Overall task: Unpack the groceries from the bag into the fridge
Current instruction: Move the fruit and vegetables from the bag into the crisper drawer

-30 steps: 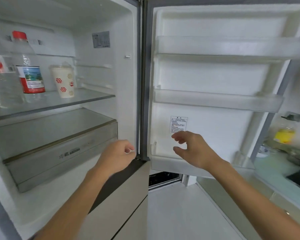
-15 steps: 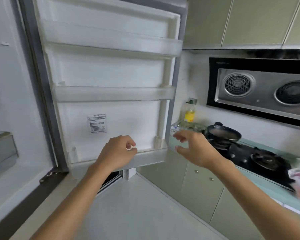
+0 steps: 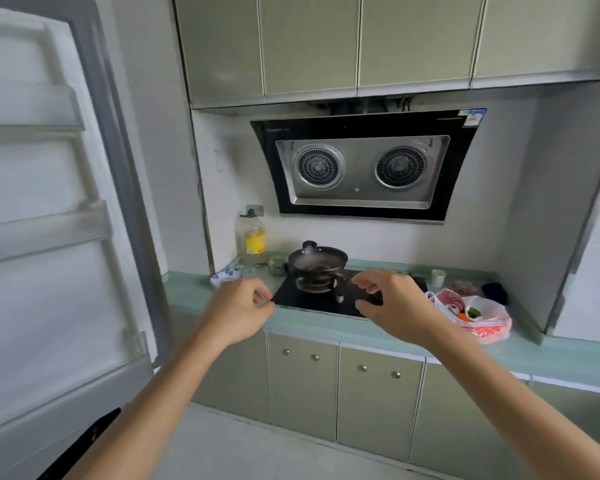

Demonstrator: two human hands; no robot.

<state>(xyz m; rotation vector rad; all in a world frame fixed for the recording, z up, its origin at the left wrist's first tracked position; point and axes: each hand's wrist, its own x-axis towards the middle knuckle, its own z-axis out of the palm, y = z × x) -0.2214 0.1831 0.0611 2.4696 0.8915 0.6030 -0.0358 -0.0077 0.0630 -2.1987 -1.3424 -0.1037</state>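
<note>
While your arms reach out over the floor toward the counter, both hands hang in the air and hold nothing. Your left hand is loosely curled, thumb and fingers nearly meeting, in front of the counter's edge. Your right hand is spread wider, its fingers arched apart in front of the stove. The bag, thin plastic with red print, sits on the counter to the right of your right hand and just beside the stove; red, orange and green items show through its open top. A wok sits on the burner, with an oil bottle and a small bowl to its left. The fridge door stands open at your left, its shelves bare. A hood hangs above the stove.
</note>
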